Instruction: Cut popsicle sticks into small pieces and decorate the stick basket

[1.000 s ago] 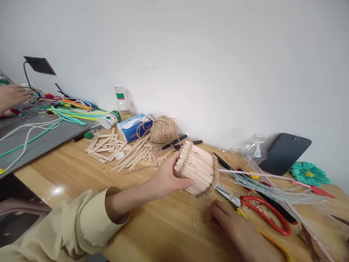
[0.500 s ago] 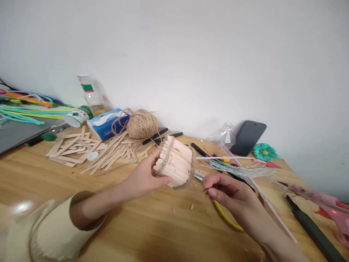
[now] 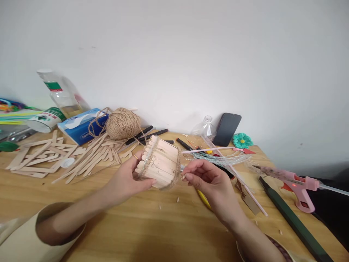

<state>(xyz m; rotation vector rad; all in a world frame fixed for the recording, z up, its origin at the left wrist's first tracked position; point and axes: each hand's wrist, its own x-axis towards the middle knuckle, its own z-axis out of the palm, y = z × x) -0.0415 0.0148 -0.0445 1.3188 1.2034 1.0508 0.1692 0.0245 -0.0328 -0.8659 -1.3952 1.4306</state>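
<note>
My left hand (image 3: 133, 178) grips a small craft-stick holder (image 3: 162, 165), tilted on its side above the table. Its wall is a row of pale sticks with rounded tips, banded with twine near both ends. A flower shape (image 3: 156, 162) of small wooden petals sits on the side facing me. Just right of the holder, my right hand (image 3: 208, 185) is closed in a pinch on a tiny pale wood chip (image 3: 183, 177), mostly covered by the fingertips. Behind that hand, part of a yellow-handled tool (image 3: 203, 199) shows on the table.
Loose craft sticks (image 3: 89, 160), a twine ball (image 3: 123, 123) and a blue tissue pack (image 3: 84, 125) lie left. A pink glue gun (image 3: 294, 185), its red light on, and a dark green bar (image 3: 294, 222) lie right. A phone (image 3: 227, 129) leans on the wall.
The view has turned right, so the table things appear further left and more of the glue gun shows. My right hand's pinch has come closer to the holder, which my left hand still grips.
</note>
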